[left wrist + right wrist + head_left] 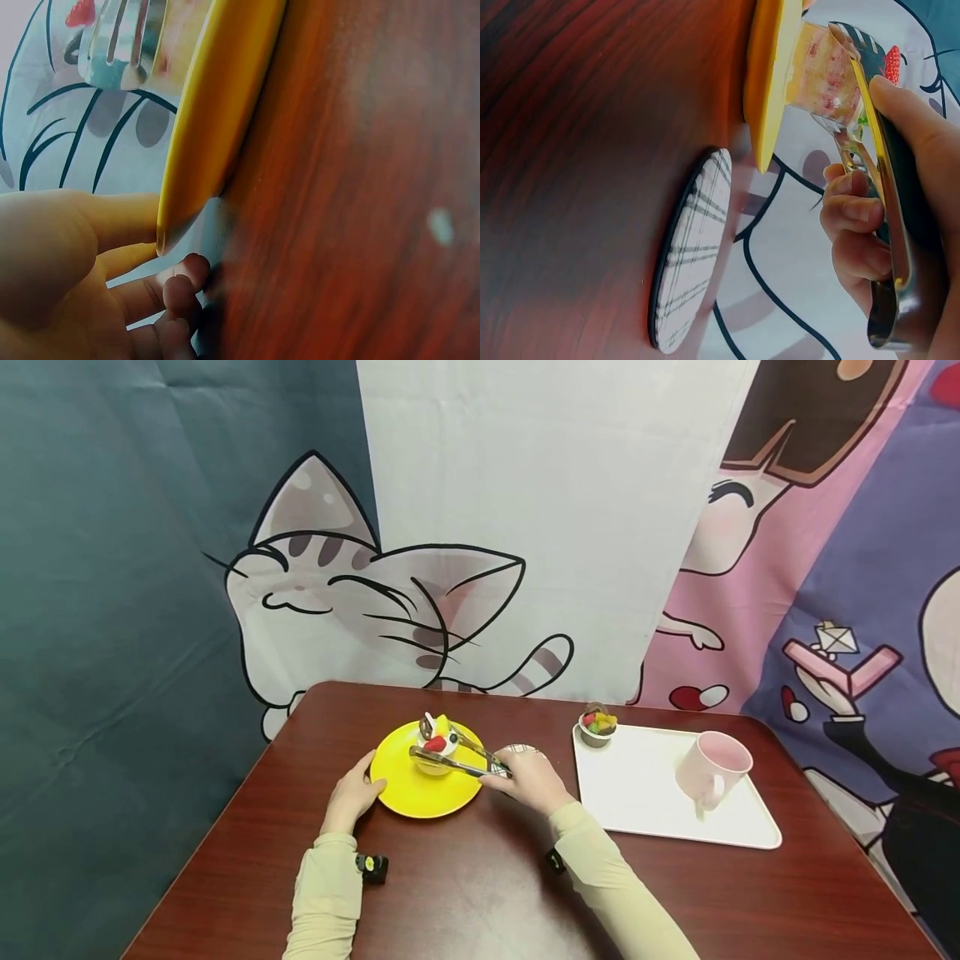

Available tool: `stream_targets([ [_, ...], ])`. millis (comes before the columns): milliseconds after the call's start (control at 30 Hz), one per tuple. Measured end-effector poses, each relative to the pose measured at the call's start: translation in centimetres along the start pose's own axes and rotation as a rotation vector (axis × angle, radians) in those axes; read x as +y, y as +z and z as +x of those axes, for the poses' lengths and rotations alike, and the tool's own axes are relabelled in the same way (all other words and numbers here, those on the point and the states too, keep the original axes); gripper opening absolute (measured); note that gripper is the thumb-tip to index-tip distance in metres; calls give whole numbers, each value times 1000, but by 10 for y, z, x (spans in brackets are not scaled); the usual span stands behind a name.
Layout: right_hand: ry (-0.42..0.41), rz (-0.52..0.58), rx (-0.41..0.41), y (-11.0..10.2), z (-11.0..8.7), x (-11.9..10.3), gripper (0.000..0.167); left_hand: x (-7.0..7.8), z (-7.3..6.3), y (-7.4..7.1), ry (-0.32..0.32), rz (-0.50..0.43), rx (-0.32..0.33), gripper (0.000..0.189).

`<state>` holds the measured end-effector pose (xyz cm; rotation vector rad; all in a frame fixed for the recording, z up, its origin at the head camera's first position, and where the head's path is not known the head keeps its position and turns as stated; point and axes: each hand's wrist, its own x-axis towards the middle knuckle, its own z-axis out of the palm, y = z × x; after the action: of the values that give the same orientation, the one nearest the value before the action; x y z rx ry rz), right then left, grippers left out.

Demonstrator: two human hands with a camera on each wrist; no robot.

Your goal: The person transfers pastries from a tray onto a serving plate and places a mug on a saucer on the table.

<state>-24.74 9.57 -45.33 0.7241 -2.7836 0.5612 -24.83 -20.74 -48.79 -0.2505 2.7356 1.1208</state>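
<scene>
My left hand (352, 795) pinches the near-left rim of a round yellow plate (420, 800), with the thumb at its edge; the left wrist view shows other fingers curled beside and below that rim. On the plate stands a small dessert cup (825, 75) topped with a strawberry, yellow fruit and a dark round piece. My right hand (534, 781) grips metal tongs (453, 765) with dark handle parts. The tongs' slotted ends lie on either side of the dessert cup, near its top. Whether its base touches the plate is hard to tell.
A round plaid coaster (694, 255) lies right of the plate, partly behind my right hand in the head view. Further right is a white tray (630, 806) carrying a pink mug (712, 768) and, at its far-left corner, a fruit-topped cupcake (597, 727). Printed curtain hangs behind the table.
</scene>
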Motion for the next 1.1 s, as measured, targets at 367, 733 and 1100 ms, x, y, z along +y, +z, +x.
stream_targets([
  [367,-1,23,-71,11,15,-10,47,1,0,-1,-10,6,12,66],
  [733,68,9,-100,22,25,-22,44,2,0,0,-2,9,14,67],
  [1100,131,57,-149,18,24,-24,43,1,-1,-1,8,13,24,66],
])
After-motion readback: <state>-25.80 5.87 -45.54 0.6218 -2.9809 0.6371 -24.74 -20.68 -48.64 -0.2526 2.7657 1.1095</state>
